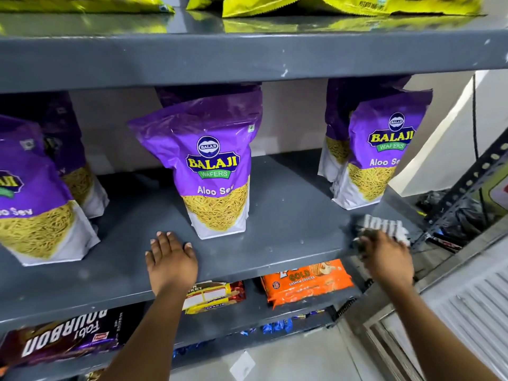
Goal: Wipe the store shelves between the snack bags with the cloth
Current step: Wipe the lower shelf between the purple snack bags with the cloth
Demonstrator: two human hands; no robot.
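A grey metal shelf [288, 215] carries purple Balaji Aloo Sev snack bags: one in the middle [214, 166], a pair at the right [376, 149] and more at the left [35, 204]. My left hand [171, 259] lies flat and open on the shelf's front edge, just left of the middle bag. My right hand [384, 257] is blurred and grips a dark and white striped cloth [384, 226] at the shelf's right front corner, in front of the right-hand bags.
Yellow-green bags [302, 4] sit on the shelf above [247, 56]. Below are an orange cookie pack [308, 281], a yellow biscuit pack [214, 295] and a dark Bourbon pack [63, 339]. A perforated rack post [472, 185] and black bags [456, 213] stand at the right.
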